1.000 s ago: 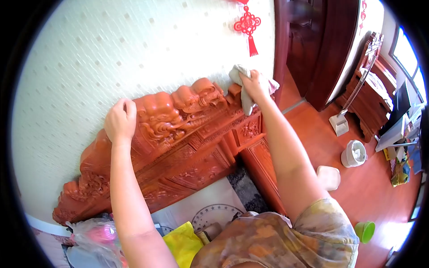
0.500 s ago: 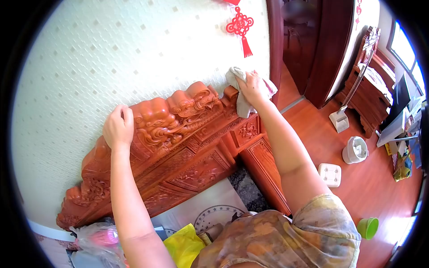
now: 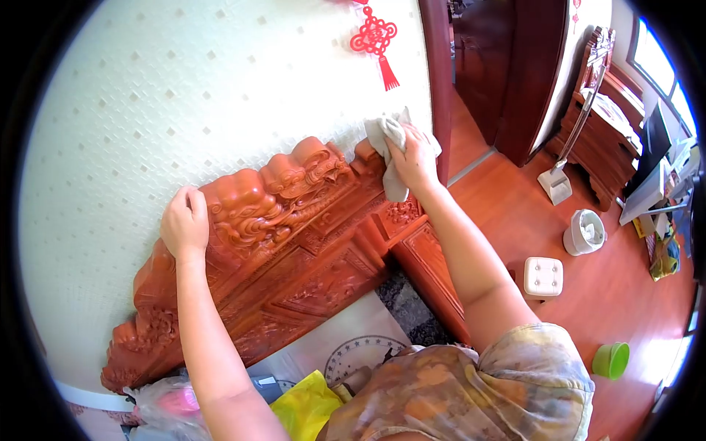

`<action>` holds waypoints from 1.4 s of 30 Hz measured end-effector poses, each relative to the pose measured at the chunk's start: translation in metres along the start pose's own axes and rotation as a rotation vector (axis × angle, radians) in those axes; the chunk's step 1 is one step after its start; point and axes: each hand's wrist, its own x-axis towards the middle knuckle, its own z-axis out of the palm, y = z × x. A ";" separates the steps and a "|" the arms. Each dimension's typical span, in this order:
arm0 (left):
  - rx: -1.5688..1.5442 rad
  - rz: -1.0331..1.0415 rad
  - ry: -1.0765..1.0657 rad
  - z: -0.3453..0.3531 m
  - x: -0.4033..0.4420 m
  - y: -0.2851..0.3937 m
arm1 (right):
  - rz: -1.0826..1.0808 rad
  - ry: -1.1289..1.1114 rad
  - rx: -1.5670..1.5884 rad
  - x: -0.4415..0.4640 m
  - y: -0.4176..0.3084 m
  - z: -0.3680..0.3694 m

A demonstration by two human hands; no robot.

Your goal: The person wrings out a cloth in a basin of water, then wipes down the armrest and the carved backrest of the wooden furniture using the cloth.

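Note:
A long reddish-brown carved wooden sofa back (image 3: 294, 242) stands slantwise against the wall. My left hand (image 3: 185, 224) is closed over its top edge, left of the rounded carvings, with the fingertips hidden behind the wood. At the far right end of that back, my right hand (image 3: 413, 158) grips a crumpled light grey cloth (image 3: 395, 180). The cloth lies against the corner of the carved top, and part of it hangs down in front of the panel.
A wooden armrest (image 3: 430, 268) runs toward me. Below lie a yellow bag (image 3: 305, 408) and a clear plastic bag (image 3: 165, 400). On the floor at right are a white stool (image 3: 543, 277), a bin (image 3: 585, 231), a green bucket (image 3: 610, 360) and a dustpan (image 3: 555, 186). A red knot ornament (image 3: 373, 35) hangs above.
The view has shifted slightly, so the wall ornament and doorway sit further left. My right hand and the cloth stay at the corner, the cloth's folds a little changed. My left hand keeps its hold.

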 end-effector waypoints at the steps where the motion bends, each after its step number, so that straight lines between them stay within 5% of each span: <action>1: 0.004 -0.006 -0.002 0.000 0.000 -0.001 | 0.139 0.026 0.136 -0.009 0.000 -0.006; 2: 0.006 -0.013 -0.009 0.000 -0.001 0.000 | 0.280 0.050 0.268 -0.018 0.000 -0.014; 4: -0.006 -0.018 -0.030 0.000 -0.001 0.000 | 0.932 0.020 0.795 -0.029 -0.004 -0.041; 6: -0.010 -0.014 -0.032 0.001 0.000 -0.002 | 1.229 0.433 1.259 -0.053 0.037 -0.038; 8: -0.010 -0.002 -0.040 0.001 0.000 -0.001 | 1.356 0.478 1.329 -0.049 0.024 -0.065; 10: -0.010 0.005 -0.013 0.001 0.000 0.000 | 1.299 0.327 1.598 -0.051 0.039 -0.069; 15: -0.016 0.002 -0.009 0.004 0.000 -0.003 | 0.748 0.015 0.799 -0.024 0.013 -0.038; 18: -0.010 0.011 -0.020 0.004 -0.001 -0.008 | 0.108 -0.180 -0.097 -0.012 0.003 -0.004; 19: -0.004 0.010 -0.034 0.005 0.001 -0.008 | 0.064 -0.042 0.036 -0.012 0.017 0.013; 23: -0.014 0.038 -0.011 0.004 0.001 -0.004 | 0.431 -0.144 0.063 0.023 0.026 0.011; 26: -0.017 0.009 -0.038 0.001 -0.001 -0.002 | 1.010 -0.305 0.407 0.041 0.062 0.006; 29: -0.025 0.027 0.022 0.004 0.001 -0.004 | 1.155 -0.083 0.637 0.026 0.110 0.013; 34: 0.004 0.016 0.010 0.003 -0.001 0.000 | 0.847 0.105 0.378 0.011 0.054 0.010; 40: 0.030 0.042 -0.009 0.005 0.000 -0.004 | 0.051 -0.027 -0.040 -0.014 -0.008 0.016; 42: 0.017 0.063 0.012 0.007 0.000 -0.005 | 0.063 -0.091 -0.023 -0.014 -0.010 0.012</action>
